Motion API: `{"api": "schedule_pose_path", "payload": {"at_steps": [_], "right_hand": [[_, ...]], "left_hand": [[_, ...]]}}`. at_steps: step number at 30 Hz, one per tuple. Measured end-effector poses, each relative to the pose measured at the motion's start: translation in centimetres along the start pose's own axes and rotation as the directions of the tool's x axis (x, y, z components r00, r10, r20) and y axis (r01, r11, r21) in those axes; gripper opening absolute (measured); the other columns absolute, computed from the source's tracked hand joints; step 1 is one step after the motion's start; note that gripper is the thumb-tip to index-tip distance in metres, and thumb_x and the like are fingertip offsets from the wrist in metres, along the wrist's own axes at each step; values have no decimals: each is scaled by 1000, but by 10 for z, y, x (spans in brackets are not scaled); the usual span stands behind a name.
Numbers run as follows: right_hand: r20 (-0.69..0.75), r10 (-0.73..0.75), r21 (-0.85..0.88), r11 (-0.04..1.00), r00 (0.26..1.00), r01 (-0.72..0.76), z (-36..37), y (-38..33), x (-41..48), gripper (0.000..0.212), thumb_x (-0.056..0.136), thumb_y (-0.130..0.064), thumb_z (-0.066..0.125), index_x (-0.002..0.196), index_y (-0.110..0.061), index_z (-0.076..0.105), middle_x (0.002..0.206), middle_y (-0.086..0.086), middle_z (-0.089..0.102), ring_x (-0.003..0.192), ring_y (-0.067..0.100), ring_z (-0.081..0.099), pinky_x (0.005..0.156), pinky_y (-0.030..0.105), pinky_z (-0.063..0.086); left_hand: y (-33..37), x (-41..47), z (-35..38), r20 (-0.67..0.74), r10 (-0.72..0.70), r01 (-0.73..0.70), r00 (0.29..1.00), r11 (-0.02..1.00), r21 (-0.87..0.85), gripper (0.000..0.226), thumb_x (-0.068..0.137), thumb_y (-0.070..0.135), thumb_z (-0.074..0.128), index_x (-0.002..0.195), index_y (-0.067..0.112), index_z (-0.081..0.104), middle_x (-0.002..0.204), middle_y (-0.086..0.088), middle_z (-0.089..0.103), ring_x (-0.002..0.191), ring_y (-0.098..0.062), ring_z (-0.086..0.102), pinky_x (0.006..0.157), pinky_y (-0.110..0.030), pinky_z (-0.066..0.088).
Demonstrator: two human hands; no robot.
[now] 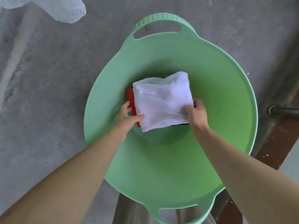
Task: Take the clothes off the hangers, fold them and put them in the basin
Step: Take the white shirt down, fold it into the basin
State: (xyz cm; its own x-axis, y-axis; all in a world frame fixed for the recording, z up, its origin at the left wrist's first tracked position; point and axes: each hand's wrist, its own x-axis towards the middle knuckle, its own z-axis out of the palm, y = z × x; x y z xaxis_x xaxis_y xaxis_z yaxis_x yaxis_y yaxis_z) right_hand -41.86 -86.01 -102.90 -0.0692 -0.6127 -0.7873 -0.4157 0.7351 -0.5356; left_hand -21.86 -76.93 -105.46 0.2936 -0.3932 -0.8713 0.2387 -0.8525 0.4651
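Observation:
A folded white garment (pixel 161 101) lies in the bottom of the green basin (pixel 218 110), on top of a folded red garment (pixel 130 97) and a dark one whose edge shows at the near side (pixel 179 124). My left hand (pixel 129 117) holds the white garment's left edge, thumb on top and fingers underneath. My right hand (pixel 196 112) pinches its right near corner. Both forearms reach down into the basin.
The basin stands on a grey concrete floor (pixel 48 94) and has a handle at the far (pixel 158 21) and near rim. A pale cloth (pixel 64 8) hangs at the top left. A metal post base (pixel 281 109) and reddish tiles lie to the right.

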Motion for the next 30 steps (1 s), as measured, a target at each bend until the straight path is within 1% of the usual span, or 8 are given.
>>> {"api": "schedule_pose_path", "payload": {"at_steps": [5,13,17,21,23,26,28,30], "right_hand": [[58,130,-261,959,990,-111,-5,22,10,69,84,-18,57,146,-18,27,130,3,52,114,29,53,84,33,44],[53,-29,-258,965,998,42,-4,11,14,80,82,2,53,148,-31,24,139,-6,49,125,21,48,92,24,39],[76,-200,-198,957,977,211,2,11,8,84,81,5,49,149,-37,20,142,-10,45,127,14,45,99,22,39],[-43,-253,-303,925,967,229,12,20,8,81,87,-3,51,149,-39,13,143,5,37,123,26,45,104,34,38],[-75,-480,-544,755,874,368,14,21,4,82,80,6,45,148,-35,24,142,7,37,116,32,43,101,35,37],[325,-734,-707,230,596,669,22,24,0,75,69,11,53,133,-27,54,144,6,43,121,34,45,97,43,43],[555,-570,-689,92,606,718,25,23,-5,62,76,6,55,127,-29,59,153,4,33,137,31,33,106,46,37],[580,-355,-768,59,733,637,17,24,-4,56,86,0,49,131,-33,54,160,-4,7,147,23,6,118,43,18]], "left_hand": [[3,-4,14,-21,49,-48,999,997,66,82,82,11,71,149,19,24,142,-2,42,119,-17,46,88,-30,41],[8,-3,28,-19,75,-74,997,995,66,64,70,-3,68,126,15,42,113,-1,57,106,-24,57,81,-41,52],[17,-10,28,-92,184,-182,979,983,28,54,56,5,49,109,16,42,97,3,52,86,-15,53,64,-26,43],[-4,1,1,-125,70,-73,990,997,-16,82,66,-6,66,136,22,33,118,-5,51,110,-27,55,76,-39,53],[-15,1,-7,-135,68,-48,988,988,146,108,63,2,76,149,28,17,134,-7,41,122,-28,48,85,-41,52],[-24,-2,-6,-59,471,-332,880,700,633,101,66,4,77,149,22,24,142,-10,32,131,-24,32,106,-27,29],[-30,-4,-4,116,627,-459,771,420,783,80,71,0,73,142,22,42,148,-12,29,134,-30,33,107,-36,36],[-36,-3,-4,253,589,-505,768,314,804,57,74,-4,68,125,20,60,155,-10,22,138,-34,30,103,-41,42]]}}
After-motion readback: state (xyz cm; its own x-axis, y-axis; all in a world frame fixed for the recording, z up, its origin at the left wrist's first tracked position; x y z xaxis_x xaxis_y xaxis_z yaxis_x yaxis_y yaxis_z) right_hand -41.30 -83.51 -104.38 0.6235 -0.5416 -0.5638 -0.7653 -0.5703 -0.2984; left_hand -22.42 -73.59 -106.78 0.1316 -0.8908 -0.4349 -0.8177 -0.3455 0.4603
